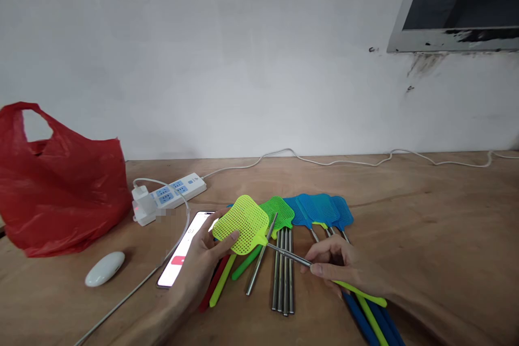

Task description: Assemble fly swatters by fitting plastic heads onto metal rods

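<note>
A yellow fly swatter [243, 224] is held up at a slant between both hands. My left hand [205, 251] pinches its perforated head, thumb on the front. Closed round its metal rod is my right hand [338, 265]; a yellow-green handle sticks out beyond that hand. Behind it lie a green swatter head [279, 211] and several overlapping blue swatter heads [320, 209]. Several metal rods [284, 275] lie side by side below, with one single rod [259, 265] slanted to their left. Blue handles [357, 319] show partly beneath my right forearm. A red handle [213, 286] lies near my left wrist.
Left of my left hand is a lit phone [182, 254], partly covered by it. A white power strip [190, 189] with a plugged charger and cable stands behind. Further left are a white oval object [105, 269] and a red plastic bag [65, 194]. A wall bounds the wooden table.
</note>
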{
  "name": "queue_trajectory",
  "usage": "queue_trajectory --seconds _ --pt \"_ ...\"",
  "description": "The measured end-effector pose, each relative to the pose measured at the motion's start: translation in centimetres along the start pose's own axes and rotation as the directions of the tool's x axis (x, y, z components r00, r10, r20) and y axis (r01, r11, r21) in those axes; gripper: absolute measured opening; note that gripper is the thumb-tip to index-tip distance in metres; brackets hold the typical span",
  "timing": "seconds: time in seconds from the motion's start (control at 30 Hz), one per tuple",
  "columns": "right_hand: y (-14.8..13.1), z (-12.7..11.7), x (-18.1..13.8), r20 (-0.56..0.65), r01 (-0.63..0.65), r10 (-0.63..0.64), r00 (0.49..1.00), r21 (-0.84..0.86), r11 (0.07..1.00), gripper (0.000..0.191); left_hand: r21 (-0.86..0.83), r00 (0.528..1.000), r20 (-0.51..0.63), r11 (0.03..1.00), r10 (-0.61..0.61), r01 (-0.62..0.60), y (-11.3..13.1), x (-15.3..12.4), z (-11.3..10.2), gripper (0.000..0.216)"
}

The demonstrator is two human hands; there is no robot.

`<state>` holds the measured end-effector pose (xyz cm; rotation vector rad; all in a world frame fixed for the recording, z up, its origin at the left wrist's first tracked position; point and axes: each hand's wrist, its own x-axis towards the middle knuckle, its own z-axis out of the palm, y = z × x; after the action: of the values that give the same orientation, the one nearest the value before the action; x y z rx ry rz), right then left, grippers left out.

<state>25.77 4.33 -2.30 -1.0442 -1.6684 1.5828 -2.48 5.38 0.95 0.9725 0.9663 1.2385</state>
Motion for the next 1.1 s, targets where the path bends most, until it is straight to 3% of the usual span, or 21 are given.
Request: queue_trajectory --seconds 0.1,0.27,0.43,0.87,1.1 --pt "0.0 0.0 0.0 0.016 0.000 0.000 1.000 -0.005 1.000 0.039 0.025 1.000 -0.011 1.000 -0.003 0.004 -0.1 0.0 0.0 0.058" --pt "0.3 0.3 0.0 -0.055 0.010 -0.008 0.998 0.037 0.999 0.040 0.116 0.998 -0.017 0.992 0.055 -0.053 -0.3 0.0 -0.2 0.056" --pt "-0.4 0.3 0.3 0.051 -0.006 0.006 0.999 -0.010 1.000 0.037 0.244 0.981 -0.078 0.957 0.180 -0.156 -0.1 -0.1 -0.1 0.058" --pt "-0.9 0.6 0.1 -0.003 -0.019 0.019 1.000 0.024 1.000 0.041 0.296 0.989 -0.112 0.953 0.097 -0.059 0.2 -0.9 1.0 0.055" --pt "-1.4 0.9 0.0 0.035 -0.039 0.040 0.999 -0.031 0.999 0.044 0.316 0.989 -0.103 0.947 0.102 -0.064 -0.5 -1.1 1.0 0.055"
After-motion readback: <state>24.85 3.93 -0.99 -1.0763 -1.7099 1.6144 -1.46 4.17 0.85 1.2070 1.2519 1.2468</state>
